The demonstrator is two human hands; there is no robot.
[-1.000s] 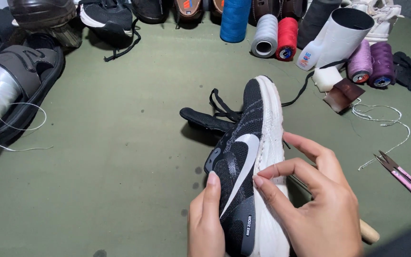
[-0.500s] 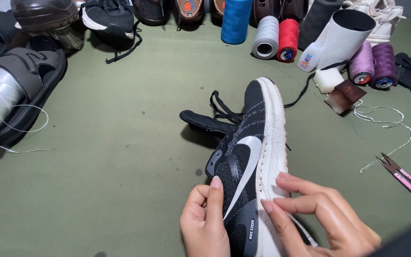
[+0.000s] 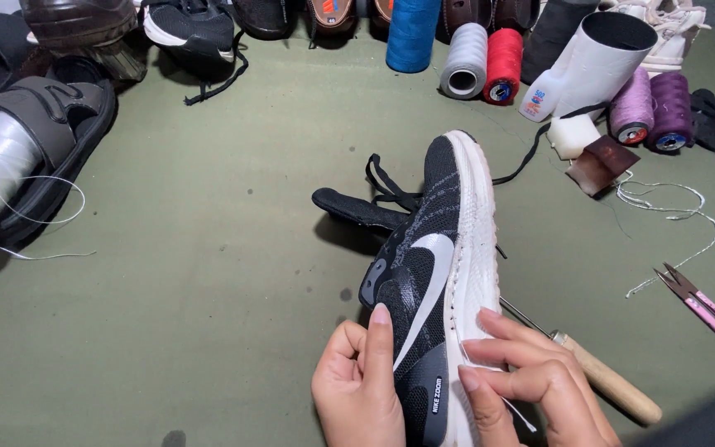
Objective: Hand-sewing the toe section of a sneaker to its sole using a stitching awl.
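A black running shoe point(image 3: 432, 248) with a white sole lies on its side on the green mat, toe pointing away from me. My left hand point(image 3: 357, 385) grips its heel from the left, the thumb along the black upper. My right hand point(image 3: 531, 381) rests on the white sole edge near the heel and pinches a thin white thread point(image 3: 519, 412) between its fingertips. A black insole or tongue point(image 3: 349, 209) and black laces stick out to the shoe's left. An awl with a wooden handle point(image 3: 610, 385) lies under my right hand.
Pink-handled thread snips point(image 3: 709, 313) lie at the right. Thread spools, blue point(image 3: 411, 33), grey point(image 3: 465, 62), red point(image 3: 502, 66) and purple point(image 3: 651, 112), line the back with a white bottle point(image 3: 593, 62). Shoes and a sandal point(image 3: 43, 141) with a clear thread cone sit at the left.
My right hand has slid down from the shoe's middle to the sole edge near the heel and now pinches the white thread. My left hand has shifted slightly on the heel.
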